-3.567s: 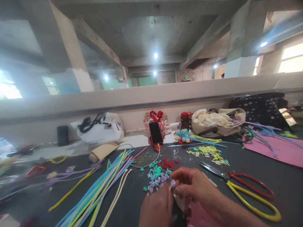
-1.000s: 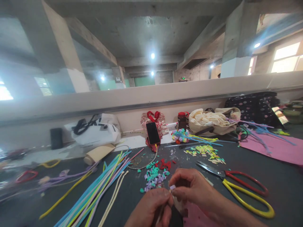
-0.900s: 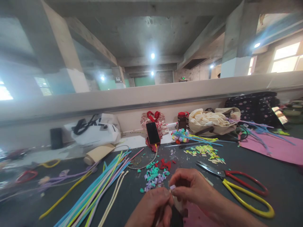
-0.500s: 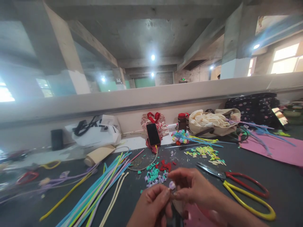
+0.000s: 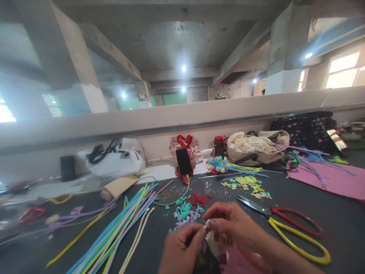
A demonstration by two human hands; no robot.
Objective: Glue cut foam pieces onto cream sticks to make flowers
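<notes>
Lilac piece (image 5: 207, 223), small, sits above the near edge of the dark worktop (image 5: 159, 243), pinched at the fingertips of both hands. Right hand (image 5: 232, 222) grips it, thumb against bent fingers; left hand (image 5: 182, 243) is curled, its thumb and forefinger meeting the piece's lower, cream-coloured end. Whatever else the left palm holds is hidden from me. Just beyond the fingers: loose teal and lilac bits (image 5: 185, 214), red scraps (image 5: 197, 199) behind them. Scissors (image 5: 270, 212) lie right, coloured rods (image 5: 118, 224) fanned left. Farther off, yellow bits (image 5: 246, 183). At the back, a phone (image 5: 184, 161) leans against a patterned bag (image 5: 196, 153), near a red-lidded bottle (image 5: 219, 146).
</notes>
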